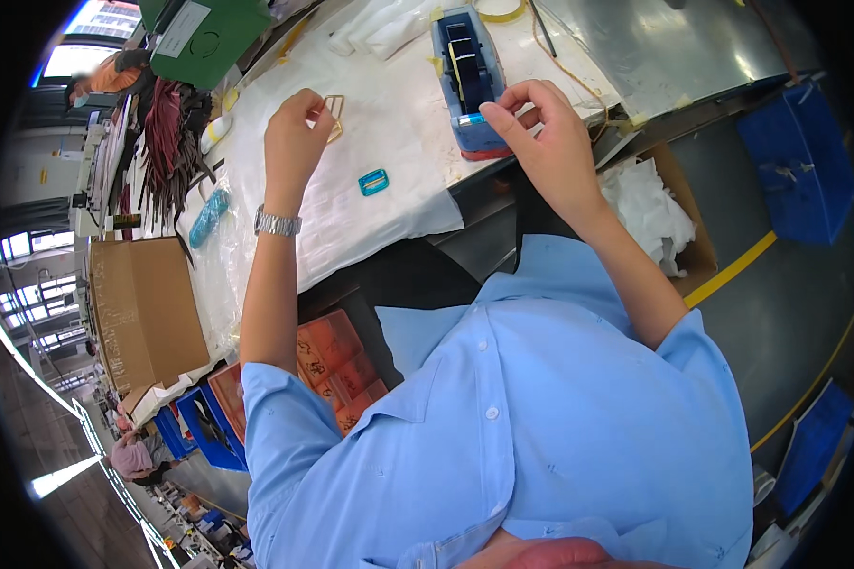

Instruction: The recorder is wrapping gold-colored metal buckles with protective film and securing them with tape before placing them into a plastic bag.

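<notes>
1. Hands apart, both over the white-covered surface (399,114). Left hand (292,142) sits left of centre; right hand (550,142) is well off to its right.
2. Left hand: fingers bent, thumb and index tips at the near-left side of a gold rectangular frame (339,116). The frame lies just right of these fingertips, its upper end reaching beyond them. Cannot tell whether it is firmly pinched or only touched.
3. Right hand: thumb and bent fingers at the near end of a grey-blue tape dispenser (467,90), on its right side. Thumb tip is beside the bright blue strip at that end. Cannot tell whether tape is gripped.
4. Dispenser stands at the surface's near edge, between the hands but close to the right one.
5. A blue rectangular buckle-like piece (374,182) lies flat on the surface, between the hands and nearer the person than the gold frame. Neither hand touches it; the left is the closer.
6. Left wrist carries a metal-band watch (278,223).
7. Further left: a blue wrapped bundle (209,218) on the surface, a cardboard box (152,303) nearer the person.
8. Right of the person: an open carton holding crumpled white material (650,213).
</notes>
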`<state>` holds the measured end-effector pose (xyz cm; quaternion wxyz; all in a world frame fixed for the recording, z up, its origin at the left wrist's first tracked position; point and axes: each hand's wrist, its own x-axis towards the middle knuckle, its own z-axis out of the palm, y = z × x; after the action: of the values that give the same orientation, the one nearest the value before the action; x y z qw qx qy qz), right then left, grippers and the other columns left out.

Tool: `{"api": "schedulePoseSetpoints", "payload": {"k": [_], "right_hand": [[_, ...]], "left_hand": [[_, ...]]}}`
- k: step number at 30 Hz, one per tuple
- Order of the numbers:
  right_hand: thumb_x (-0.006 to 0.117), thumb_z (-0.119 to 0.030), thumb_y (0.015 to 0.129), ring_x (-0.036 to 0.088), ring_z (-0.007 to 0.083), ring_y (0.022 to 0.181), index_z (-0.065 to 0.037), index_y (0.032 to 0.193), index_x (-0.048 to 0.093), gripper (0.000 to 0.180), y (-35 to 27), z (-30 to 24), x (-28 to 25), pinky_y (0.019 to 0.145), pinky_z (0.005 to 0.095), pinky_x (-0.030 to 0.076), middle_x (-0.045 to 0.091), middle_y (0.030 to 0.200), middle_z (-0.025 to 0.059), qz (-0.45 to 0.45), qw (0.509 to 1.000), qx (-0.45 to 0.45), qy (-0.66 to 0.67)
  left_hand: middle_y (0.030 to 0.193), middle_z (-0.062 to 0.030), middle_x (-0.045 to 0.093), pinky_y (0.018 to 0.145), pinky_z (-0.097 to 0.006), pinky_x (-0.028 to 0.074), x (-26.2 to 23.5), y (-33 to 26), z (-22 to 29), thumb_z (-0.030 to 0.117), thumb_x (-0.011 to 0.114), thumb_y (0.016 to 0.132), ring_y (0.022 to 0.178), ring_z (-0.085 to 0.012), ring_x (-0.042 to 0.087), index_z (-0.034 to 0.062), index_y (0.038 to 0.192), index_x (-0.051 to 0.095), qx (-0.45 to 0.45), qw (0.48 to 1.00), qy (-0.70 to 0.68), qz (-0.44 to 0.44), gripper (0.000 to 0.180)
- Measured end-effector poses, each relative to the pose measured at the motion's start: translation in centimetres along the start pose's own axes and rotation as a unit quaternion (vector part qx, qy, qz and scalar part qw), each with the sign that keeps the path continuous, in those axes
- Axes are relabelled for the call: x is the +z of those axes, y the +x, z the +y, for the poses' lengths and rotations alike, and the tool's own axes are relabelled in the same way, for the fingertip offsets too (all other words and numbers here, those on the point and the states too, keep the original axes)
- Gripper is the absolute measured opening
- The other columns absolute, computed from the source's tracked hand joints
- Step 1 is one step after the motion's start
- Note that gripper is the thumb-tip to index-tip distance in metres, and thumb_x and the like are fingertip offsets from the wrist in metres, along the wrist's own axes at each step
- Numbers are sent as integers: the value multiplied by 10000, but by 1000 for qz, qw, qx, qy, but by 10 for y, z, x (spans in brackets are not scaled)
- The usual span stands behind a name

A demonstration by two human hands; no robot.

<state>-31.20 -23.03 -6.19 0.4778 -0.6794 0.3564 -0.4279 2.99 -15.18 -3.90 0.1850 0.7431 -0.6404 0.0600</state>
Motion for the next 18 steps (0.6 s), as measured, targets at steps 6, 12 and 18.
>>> {"api": "schedulePoseSetpoints", "payload": {"k": [6,12,18], "right_hand": [[826,-315,936,592,167,744,2,1064,684,370,3,4,3,740,336,526,623,1013,84,-10,999,5,-46],[821,-299,919,608,197,757,-2,1055,698,349,6,3,8,756,361,530,627,998,101,-18,998,24,-55],[837,-263,888,631,200,775,-6,982,760,284,10,2,5,759,356,527,609,972,97,-18,998,10,-51]], "left_hand": [[1092,-75,797,867,-280,593,-50,-1,127,92,673,1060,935,-127,727,-71,1087,705,-8,840,-541,-40,168],[1059,-68,801,916,-297,575,-15,38,153,128,714,1042,973,-135,743,-20,1125,734,110,901,-421,3,172],[907,-115,733,833,-334,584,-22,62,175,101,699,1025,876,-182,728,-37,1047,675,102,941,-324,0,142]]}}
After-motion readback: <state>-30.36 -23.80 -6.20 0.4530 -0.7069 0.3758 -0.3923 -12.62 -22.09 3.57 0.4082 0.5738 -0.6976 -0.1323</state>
